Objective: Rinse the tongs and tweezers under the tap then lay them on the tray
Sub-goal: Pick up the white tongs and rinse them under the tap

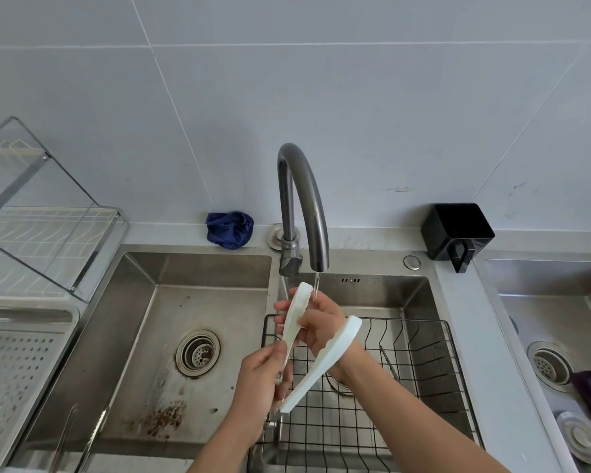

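Observation:
White plastic tongs [307, 383] are spread open over the right basin. My left hand [261, 382] grips them near the hinge end. My right hand [319, 322] wraps round one arm near its tip, beside the thin water stream [316, 289] from the tap [301, 199]. The other arm passes over my right wrist. A thin metal tweezer-like tool [389, 365] lies in the black wire basket [427, 377]. A long metal tool [94, 430] leans in the left basin's near corner. The perforated metal tray [17, 370] sits at the left.
A clear dish rack [45, 213] stands above the tray. A blue cloth [230, 229] and a black holder [456, 232] sit on the back ledge. The left basin [171, 336] has a drain and rust stains. Another sink [553, 336] lies at the right.

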A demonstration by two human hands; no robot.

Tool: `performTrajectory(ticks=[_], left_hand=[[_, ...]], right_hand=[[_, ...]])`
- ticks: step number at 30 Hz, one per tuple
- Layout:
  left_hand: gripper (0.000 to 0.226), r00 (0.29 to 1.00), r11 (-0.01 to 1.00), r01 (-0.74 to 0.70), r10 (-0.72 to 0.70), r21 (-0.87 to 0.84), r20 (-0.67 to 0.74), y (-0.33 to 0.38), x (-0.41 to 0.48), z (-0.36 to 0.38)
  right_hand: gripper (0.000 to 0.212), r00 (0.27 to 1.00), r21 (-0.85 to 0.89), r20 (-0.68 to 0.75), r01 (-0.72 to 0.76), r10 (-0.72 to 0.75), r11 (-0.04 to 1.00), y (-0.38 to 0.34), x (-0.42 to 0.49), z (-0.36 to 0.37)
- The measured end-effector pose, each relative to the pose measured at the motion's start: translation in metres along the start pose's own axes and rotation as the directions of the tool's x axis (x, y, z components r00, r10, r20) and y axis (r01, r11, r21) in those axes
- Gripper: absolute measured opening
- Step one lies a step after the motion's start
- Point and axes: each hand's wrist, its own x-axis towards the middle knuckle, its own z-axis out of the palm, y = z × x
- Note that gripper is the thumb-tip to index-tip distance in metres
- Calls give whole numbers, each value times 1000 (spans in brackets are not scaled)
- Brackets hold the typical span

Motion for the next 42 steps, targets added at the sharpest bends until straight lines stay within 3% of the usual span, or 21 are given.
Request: performTrajectory(ticks=[2, 4, 8, 13, 16, 20, 23, 27, 29, 31, 34, 37, 40, 42], left_hand=[[34, 998, 996, 62, -63, -64, 1, 0, 1, -3], [33, 984, 973, 161, -145, -166, 103, 2, 2, -6], [41, 936, 924, 274, -192, -266, 297, 10, 6, -4], [78, 919, 900, 321, -220, -295, 327, 1, 20, -5], [91, 954, 954, 177, -105, -243, 280, -7, 19, -13], [63, 993, 996, 47, -38, -80, 110, -6, 18, -4], [41, 998, 993, 60, -58, -103, 22, -2, 22, 1], [36, 993, 983, 112, -107, -143, 43, 9, 28, 4], [36, 979, 970, 188, -171, -154, 114, 15, 31, 10], [30, 956, 944, 265, -230, -198, 185, 21, 34, 19], [25, 954, 901, 275, -211, -337, 214, 27, 35, 27], [23, 965, 880, 239, -170, -410, 197, 32, 34, 31], [15, 975, 895, 223, -195, -386, 110, 39, 37, 36], [29, 969, 880, 248, -233, -406, 85, 41, 39, 38]], right_hand=[[29, 999, -66, 39, -7, 10, 998, -2, 0, -2], [16, 1000, -68, 11, -2, 3, 998, -8, 2, -4], [21, 998, 185, 58, -49, 39, 982, -12, 1, 5], [22, 965, -103, -209, 138, -157, 985, -19, 11, 6], [17, 948, -136, -228, 195, -222, 971, -24, 10, 3], [13, 987, -36, -37, 156, -157, 987, -20, 3, 7], [6, 987, -94, 89, 142, -134, 985, -14, -1, 12], [19, 986, -210, 122, 142, -118, 967, -28, 1, 17], [31, 990, -294, 72, 139, -123, 946, -40, 5, 18], [38, 985, -321, -90, 109, -145, 941, -45, 11, 22], [24, 888, -324, -384, 126, -252, 938, -43, 19, 26], [26, 818, -525, -388, 182, -425, 831, -33, 17, 30], [35, 833, -786, -178, 200, -524, 585, -5, 4, 31], [41, 844, -868, -63, 217, -533, 447, 7, 1, 31]])
